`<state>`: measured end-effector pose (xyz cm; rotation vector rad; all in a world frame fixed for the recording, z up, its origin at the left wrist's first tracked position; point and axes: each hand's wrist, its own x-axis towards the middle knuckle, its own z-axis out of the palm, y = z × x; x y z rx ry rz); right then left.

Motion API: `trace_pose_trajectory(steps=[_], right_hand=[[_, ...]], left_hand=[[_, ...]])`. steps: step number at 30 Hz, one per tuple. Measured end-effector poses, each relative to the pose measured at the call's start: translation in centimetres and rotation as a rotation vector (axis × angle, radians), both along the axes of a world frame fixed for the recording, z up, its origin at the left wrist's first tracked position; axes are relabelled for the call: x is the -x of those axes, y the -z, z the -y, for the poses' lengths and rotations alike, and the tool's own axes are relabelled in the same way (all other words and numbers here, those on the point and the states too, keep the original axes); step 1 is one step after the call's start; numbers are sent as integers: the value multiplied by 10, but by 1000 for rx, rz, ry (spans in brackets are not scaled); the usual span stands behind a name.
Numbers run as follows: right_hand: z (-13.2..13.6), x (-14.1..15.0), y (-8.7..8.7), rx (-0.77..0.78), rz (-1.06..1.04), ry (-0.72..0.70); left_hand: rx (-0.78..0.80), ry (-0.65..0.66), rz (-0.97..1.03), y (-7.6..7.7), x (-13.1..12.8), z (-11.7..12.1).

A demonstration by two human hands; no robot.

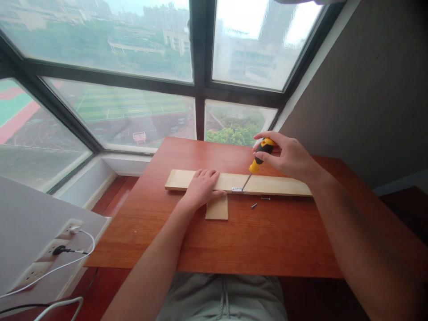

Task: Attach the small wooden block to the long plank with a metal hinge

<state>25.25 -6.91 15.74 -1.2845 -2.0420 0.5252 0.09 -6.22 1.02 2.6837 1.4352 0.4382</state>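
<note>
A long pale wooden plank (284, 185) lies across the reddish table (234, 240). A small wooden block (217, 208) juts out from under its near edge. My left hand (201, 187) lies flat on the plank, fingers stretched out, thumb by the block. My right hand (287, 156) is closed round the yellow-and-black handle of a screwdriver (258, 162). The screwdriver is tilted, its tip resting on a small metal bracket (237, 189) on the plank. Two loose screws (260, 201) lie on the table just in front of the plank.
A large window with dark frames (199, 96) rises behind the table. A grey wall (368, 98) stands to the right. At the lower left, a white surface holds power sockets with plugged cables (63, 249). My lap in grey shorts (224, 296) shows below the table edge.
</note>
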Motion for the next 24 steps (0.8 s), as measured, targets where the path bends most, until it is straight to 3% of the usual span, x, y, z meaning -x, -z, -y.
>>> trace_pose_trajectory(steps=[4,13,19,24], right_hand=[[4,8,0,-80,70,82],[4,10,3,-109,108,145],[-1,2,-10,-88,75,63],[-5,-6,-15,-194,27,168]], left_hand=[[11,4,6,1,1,-1],[11,6,7,1,1,-1],[1,5,-9,0,1,-1],[-1,-5,-12,-1,1,0]])
